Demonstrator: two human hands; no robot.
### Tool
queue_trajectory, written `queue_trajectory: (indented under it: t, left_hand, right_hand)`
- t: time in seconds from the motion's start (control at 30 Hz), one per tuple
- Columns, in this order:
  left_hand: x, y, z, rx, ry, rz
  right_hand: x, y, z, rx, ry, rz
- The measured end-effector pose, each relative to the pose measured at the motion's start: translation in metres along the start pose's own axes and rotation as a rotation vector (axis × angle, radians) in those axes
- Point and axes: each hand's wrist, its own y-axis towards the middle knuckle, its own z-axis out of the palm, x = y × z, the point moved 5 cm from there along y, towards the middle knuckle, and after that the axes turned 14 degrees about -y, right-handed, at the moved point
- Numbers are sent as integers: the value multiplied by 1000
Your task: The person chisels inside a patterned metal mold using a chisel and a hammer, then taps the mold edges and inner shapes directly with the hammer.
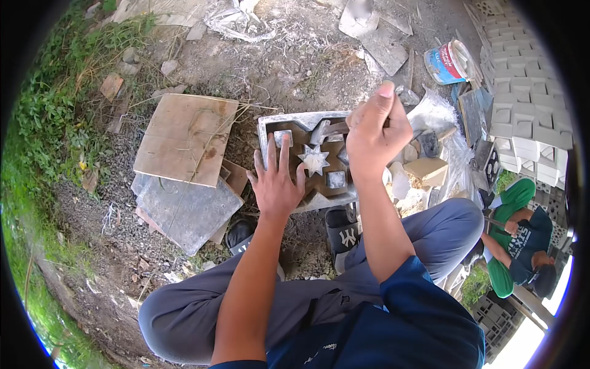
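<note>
A grey rectangular mould [265, 128] lies on the ground between my feet, with a raised star [314, 160] at its middle and square blocks [335, 179] around it. My left hand [276, 184] rests over the mould's left side, fingers spread, one fingertip at the upper-left block. Above the right side, my right hand [378, 135] is closed in a fist around a tool whose handle is hidden. The tool's flat, dark blade [336, 128] points left over the mould's upper part; its exact kind is unclear.
A brown board [184, 138] lies over grey slabs [187, 209] to the left. On the right are a plastic sheet [448, 141], rubble and a paint bucket [452, 63]. Pale ventilation blocks [522, 92] are stacked farther right, near another seated person [522, 243].
</note>
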Motion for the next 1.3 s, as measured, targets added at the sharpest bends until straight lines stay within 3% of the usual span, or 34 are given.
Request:
queue_trajectory:
  t: [0.23,0.33,0.43,0.5,0.57,0.63,0.7,0.77,0.83,0.9,0.97,1.03,1.13,1.23,1.3]
  left_hand:
    - [2,-2,0,4,-16,-12]
    - [2,2,1,-18,2,6]
    - [4,-5,0,-5,12,-3]
    - [1,0,2,-5,-2,0]
    - [2,-1,0,23,17,-20]
    - [4,-5,-1,32,19,-35]
    - [2,-3,-1,3,9,-12]
    - [2,0,1,16,-5,-19]
    - [3,-1,0,16,0,-21]
    - [4,-5,-2,12,11,-21]
    - [3,-2,0,24,8,-25]
    - [2,-2,1,32,4,-21]
    - [2,-2,-1,5,24,-2]
    - [2,-2,0,20,2,-18]
    - [0,0,-1,16,-13,-7]
  right_hand:
    - [-12,-5,2,-33,-103,-141]
    - [1,-5,-1,-11,149,2]
    - [-22,-18,6,-49,-138,-70]
    - [-7,-5,2,-17,-147,-154]
    - [16,-5,-10,-59,103,28]
    - [5,-12,-9,-48,183,70]
    - [-9,-9,9,61,-181,-98]
    - [2,-4,6,130,-195,-113]
    - [19,-10,-1,-2,72,-9]
    - [2,-18,-1,-40,45,-34]
    - [-15,-13,12,145,-200,-103]
    - [1,-8,12,157,-220,-107]
    - [3,-19,2,-59,16,-27]
    - [-6,-6,15,155,-237,-146]
    - [0,-2,10,101,-193,-133]
